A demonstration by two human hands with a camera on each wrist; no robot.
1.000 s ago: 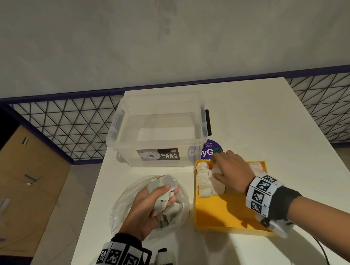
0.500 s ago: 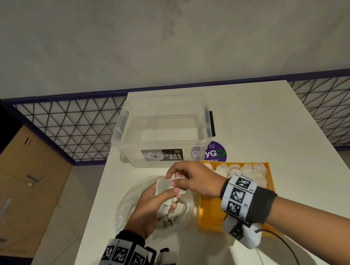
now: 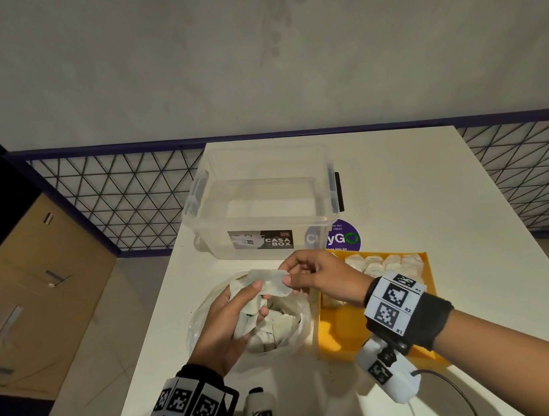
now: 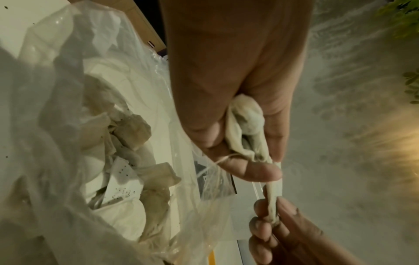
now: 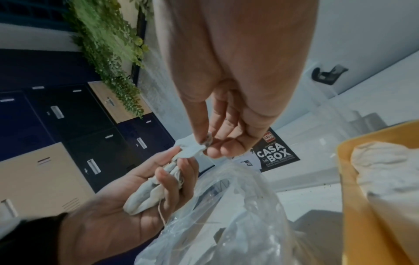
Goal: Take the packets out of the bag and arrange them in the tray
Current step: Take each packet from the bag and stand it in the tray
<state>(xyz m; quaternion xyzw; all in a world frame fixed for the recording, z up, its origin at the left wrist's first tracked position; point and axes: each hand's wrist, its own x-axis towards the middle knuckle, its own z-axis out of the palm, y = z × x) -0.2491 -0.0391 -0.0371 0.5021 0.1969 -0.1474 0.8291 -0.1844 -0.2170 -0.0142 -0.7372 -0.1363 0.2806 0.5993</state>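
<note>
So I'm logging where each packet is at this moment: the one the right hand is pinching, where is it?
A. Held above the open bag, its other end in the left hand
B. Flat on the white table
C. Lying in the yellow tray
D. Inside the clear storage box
A: the right hand pinches one end of the packet while the left hand grips the other, above the bag, short of the yellow tray.

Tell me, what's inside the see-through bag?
Inside the clear plastic bag lie more crumpled whitish packets, with thin strings and dark specks among them. The left hand, holding a bunch of packets, covers part of the opening, so I cannot count them all.
</note>
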